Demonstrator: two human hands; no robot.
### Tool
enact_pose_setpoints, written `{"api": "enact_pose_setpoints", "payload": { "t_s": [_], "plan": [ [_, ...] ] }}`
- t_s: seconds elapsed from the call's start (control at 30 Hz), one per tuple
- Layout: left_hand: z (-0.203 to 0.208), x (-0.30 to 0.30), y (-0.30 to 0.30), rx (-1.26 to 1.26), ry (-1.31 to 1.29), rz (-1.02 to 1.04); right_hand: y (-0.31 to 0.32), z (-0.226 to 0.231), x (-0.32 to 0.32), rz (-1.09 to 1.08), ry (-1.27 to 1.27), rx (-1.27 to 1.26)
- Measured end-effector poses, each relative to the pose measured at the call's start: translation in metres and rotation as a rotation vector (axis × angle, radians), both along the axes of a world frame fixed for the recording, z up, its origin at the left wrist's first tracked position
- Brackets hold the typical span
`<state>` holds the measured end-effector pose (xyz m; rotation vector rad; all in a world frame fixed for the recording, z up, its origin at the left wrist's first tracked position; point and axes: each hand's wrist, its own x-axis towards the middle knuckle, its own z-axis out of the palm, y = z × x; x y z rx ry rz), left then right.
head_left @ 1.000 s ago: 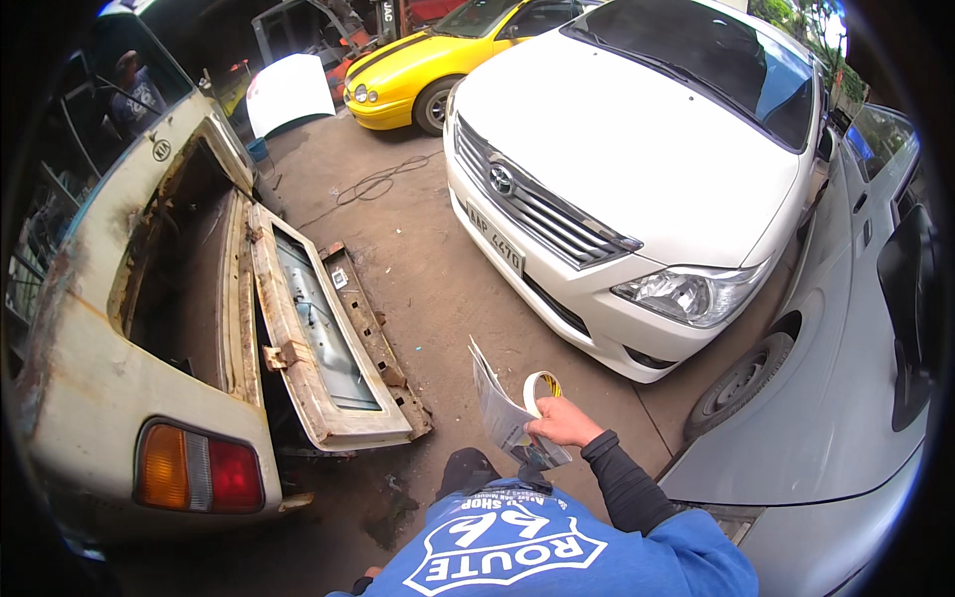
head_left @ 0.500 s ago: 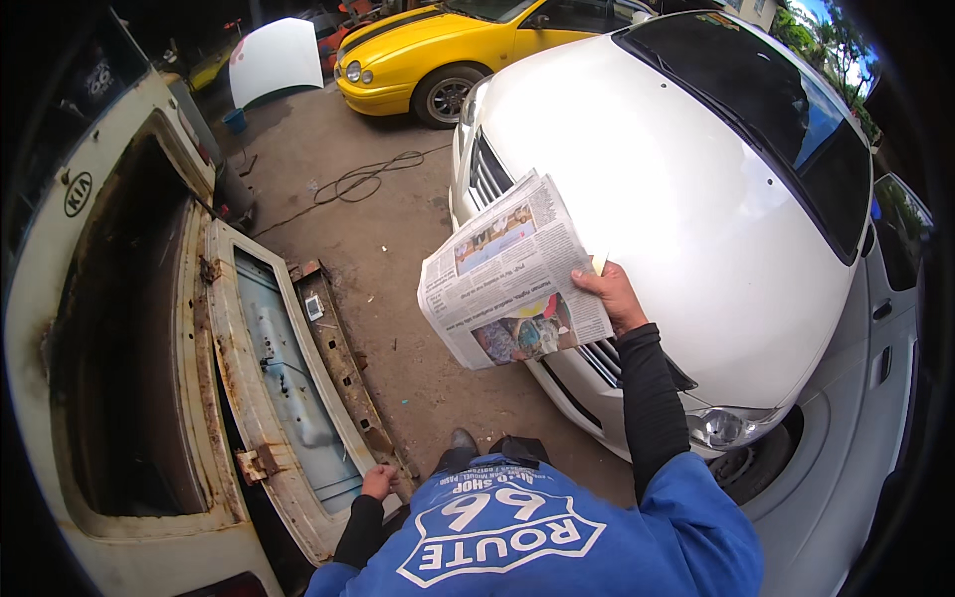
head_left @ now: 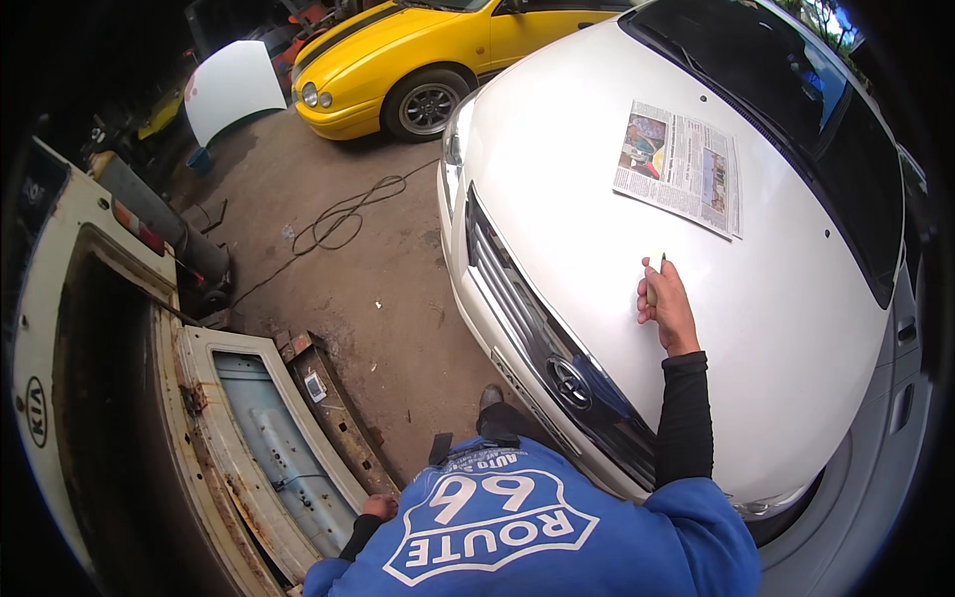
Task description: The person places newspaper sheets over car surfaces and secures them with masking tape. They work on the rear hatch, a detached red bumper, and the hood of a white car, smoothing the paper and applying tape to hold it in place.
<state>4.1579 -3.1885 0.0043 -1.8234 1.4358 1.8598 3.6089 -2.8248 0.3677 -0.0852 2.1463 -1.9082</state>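
A folded newspaper (head_left: 680,171) lies flat on the white hood (head_left: 557,129) of the car at my right. My right hand (head_left: 672,310) is above the hood, just on the near side of the paper and apart from it. Its fingers are curled around a small pale yellowish piece (head_left: 652,291), mostly hidden by them, so its kind does not show. Low at my left side, my left hand (head_left: 380,506) looks loosely closed, with nothing visible in it, next to the rusty frame of a removed vehicle door (head_left: 214,438).
The white car's grille (head_left: 537,343) runs close along my right. A rusty metal strip (head_left: 343,408) with a small white device (head_left: 315,387) on it lies by the door. Beyond are a coiled hose (head_left: 343,221), a yellow car (head_left: 398,60) and a loose white panel (head_left: 234,90).
The newspaper has gone from my right hand onto the hood. My right hand has shifted right, over the hood, still with the pale piece. My left hand stays low at my side.
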Motion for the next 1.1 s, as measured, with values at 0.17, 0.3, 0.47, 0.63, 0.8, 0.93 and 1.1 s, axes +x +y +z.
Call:
{"api": "enact_pose_setpoints", "payload": {
  "t_s": [0.17, 0.3, 0.47, 0.63, 0.8, 0.93, 1.1],
  "plan": [
    [0.022, -0.067, -0.021, -0.052, -0.076, -0.446, -0.046, 0.070, -0.093, -0.316, 0.937, 0.628],
    [0.053, -0.127, -0.094, -0.190, -0.098, -0.597, -0.077, 0.141, -0.150, -0.608, 1.495, 0.725],
    [0.047, -0.213, -0.205, -0.005, 0.006, -0.171, -0.097, 0.156, -0.212, -0.695, 1.712, 1.029],
    [0.034, -0.285, -0.321, -0.014, 0.075, -0.212, -0.134, 0.057, -0.309, -0.509, 0.458, 1.627],
    [0.016, -0.296, -0.427, 0.142, 0.098, -0.122, -0.117, 0.001, -0.360, -0.683, 0.447, 1.529],
    [-0.025, -0.299, -0.504, -0.052, 0.128, -0.609, -0.122, -0.008, -0.370, -0.735, 0.236, 1.534],
    [-0.061, -0.358, -0.558, 0.158, 0.028, -0.327, -0.183, -0.021, -0.377, -0.870, 0.408, 1.527]
  ]
}}
